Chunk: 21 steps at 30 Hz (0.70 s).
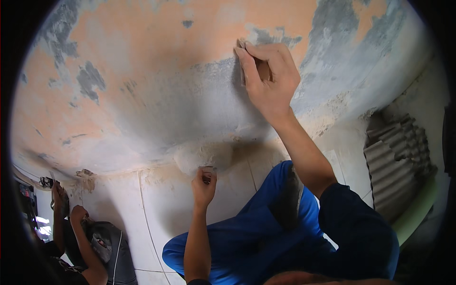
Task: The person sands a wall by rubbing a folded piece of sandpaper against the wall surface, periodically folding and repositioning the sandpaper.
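Observation:
A wall (156,90) with peach paint and rough grey and white patches spreads before me. High on it, at the edge of a grey patch, my right hand (273,78) is closed in a pinch, fingertips at the surface. What sits between those fingers, if anything, is too small to name. Lower down, my left hand (204,187) pinches at the near side of a whitish rounded mound (202,156) where wall and floor meet. A small pale edge shows at its fingertips, but its kind is unclear.
Pale floor tiles (161,204) run below the wall. Broken grey corrugated sheets (399,156) and a pale green curved pipe-like thing (418,209) lie at the right. At the far left, another person's arms (88,242) show beside a dark bag (111,251). My blue-trousered legs are folded beneath me.

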Each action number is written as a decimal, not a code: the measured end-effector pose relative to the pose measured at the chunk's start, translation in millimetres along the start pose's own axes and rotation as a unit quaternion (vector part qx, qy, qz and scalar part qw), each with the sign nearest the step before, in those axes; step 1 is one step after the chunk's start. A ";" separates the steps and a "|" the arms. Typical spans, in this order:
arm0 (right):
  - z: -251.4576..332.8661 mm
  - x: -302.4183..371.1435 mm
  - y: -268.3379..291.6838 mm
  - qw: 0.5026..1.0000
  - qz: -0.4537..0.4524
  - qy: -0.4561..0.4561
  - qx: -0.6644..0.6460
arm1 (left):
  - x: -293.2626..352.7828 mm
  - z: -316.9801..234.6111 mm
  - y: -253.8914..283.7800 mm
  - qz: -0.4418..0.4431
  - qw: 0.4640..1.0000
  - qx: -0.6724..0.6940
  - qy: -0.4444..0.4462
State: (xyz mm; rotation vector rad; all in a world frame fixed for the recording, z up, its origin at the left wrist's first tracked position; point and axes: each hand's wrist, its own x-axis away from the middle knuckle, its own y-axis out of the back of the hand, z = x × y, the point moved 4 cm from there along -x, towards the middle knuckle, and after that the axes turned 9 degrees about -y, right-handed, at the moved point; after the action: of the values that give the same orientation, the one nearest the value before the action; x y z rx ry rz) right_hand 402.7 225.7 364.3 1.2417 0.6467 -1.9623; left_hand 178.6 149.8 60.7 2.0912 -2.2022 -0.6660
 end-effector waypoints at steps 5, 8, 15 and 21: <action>-31.6 57.3 27.8 0.999 -0.010 -0.008 0.043 | -2.8 1.1 -6.1 -0.017 1.000 0.001 -0.017; -16.3 45.2 20.5 0.997 0.021 -0.063 0.024 | 3.6 7.4 -5.2 0.015 1.000 0.003 0.015; 6.4 -1.4 7.6 0.999 -0.040 0.027 0.025 | 3.3 -0.2 12.2 -0.009 1.000 0.003 0.030; -21.9 54.0 24.2 0.999 0.030 -0.033 0.022 | 2.5 4.7 0.5 -0.018 1.000 0.007 -0.002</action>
State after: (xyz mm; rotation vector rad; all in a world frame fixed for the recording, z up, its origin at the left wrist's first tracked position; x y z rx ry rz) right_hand 418.6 210.3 305.2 1.2043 0.5310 -1.9679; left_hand 176.4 148.8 56.0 2.1425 -2.1828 -0.6600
